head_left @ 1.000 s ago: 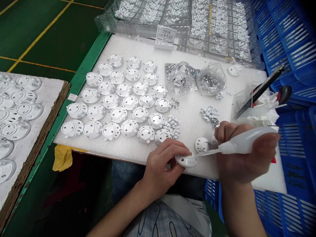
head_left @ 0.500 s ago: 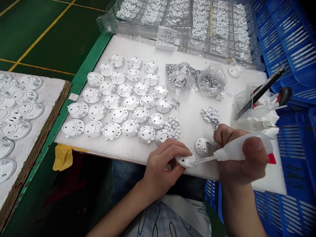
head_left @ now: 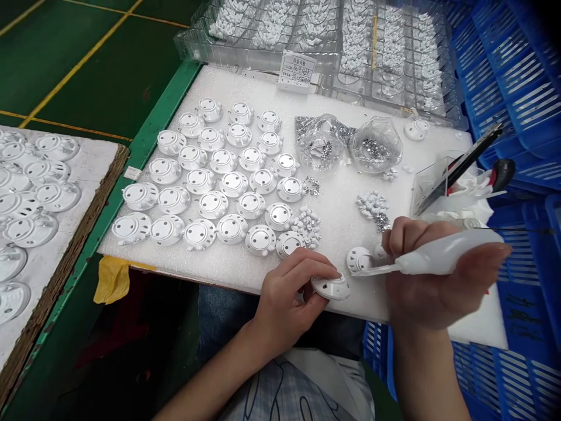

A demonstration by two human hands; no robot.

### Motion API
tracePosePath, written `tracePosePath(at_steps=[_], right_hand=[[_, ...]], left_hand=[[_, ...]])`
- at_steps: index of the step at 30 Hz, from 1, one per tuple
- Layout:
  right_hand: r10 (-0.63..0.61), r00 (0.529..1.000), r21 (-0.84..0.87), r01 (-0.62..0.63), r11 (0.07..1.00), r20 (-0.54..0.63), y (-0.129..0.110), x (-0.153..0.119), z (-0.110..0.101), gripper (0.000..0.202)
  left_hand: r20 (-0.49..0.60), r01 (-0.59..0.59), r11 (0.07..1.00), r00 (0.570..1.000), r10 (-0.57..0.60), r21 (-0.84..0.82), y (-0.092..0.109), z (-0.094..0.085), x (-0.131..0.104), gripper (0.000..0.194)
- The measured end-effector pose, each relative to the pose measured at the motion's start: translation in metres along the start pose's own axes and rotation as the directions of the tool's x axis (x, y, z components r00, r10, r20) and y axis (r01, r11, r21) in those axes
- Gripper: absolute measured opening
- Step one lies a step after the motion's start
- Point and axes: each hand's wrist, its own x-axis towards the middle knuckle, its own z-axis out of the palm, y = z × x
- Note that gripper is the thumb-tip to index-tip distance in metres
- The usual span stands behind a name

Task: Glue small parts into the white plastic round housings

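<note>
Pinched in my left hand [head_left: 298,289] by its edge is a round white disc-shaped part [head_left: 332,287], held tilted over the front edge of the white foam board [head_left: 245,275]. My right hand [head_left: 432,286] is closed around a translucent squeeze bottle [head_left: 451,254] with a thin nozzle pointing left. The nozzle tip is apart from the held part, up and to its right, and overlaps another round white part [head_left: 360,261] lying on the board. Whether it touches that one I cannot tell. Rows of similar white parts [head_left: 213,204] stand to the left.
Small white pieces [head_left: 307,227] and more small pieces [head_left: 371,204] lie in heaps. Two clear bags [head_left: 376,146] hold metal bits. A clear box [head_left: 432,184] with black-handled tools stands right. Clear trays [head_left: 263,55] line the back; blue crates [head_left: 521,292] flank the right.
My right hand has tilted the bottle and drawn its nozzle up and away to the right from the held part. My left hand has stayed almost still.
</note>
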Motion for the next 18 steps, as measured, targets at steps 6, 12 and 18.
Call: tracePosePath(at_steps=[6, 12, 18], right_hand=[[0.154, 0.987, 0.084, -0.149, 0.985, -0.054, -0.002, -0.003, -0.002, 0.048], [0.246, 0.969, -0.115, -0.247, 0.962, -0.022, -0.010, 0.005, -0.022, 0.037], [0.200, 0.978, -0.651, -0.116, 0.751, 0.058, -0.018, 0.048, -0.012, 0.031]], left_hand=[[-0.010, 0.017, 1.000, 1.000, -0.018, -0.024, 0.000, 0.002, -0.002, 0.029], [-0.021, 0.016, 0.997, 1.000, -0.018, -0.073, -0.002, 0.002, -0.005, 0.032], [-0.008, 0.016, 0.993, 1.000, -0.017, -0.116, -0.004, 0.001, -0.006, 0.031]])
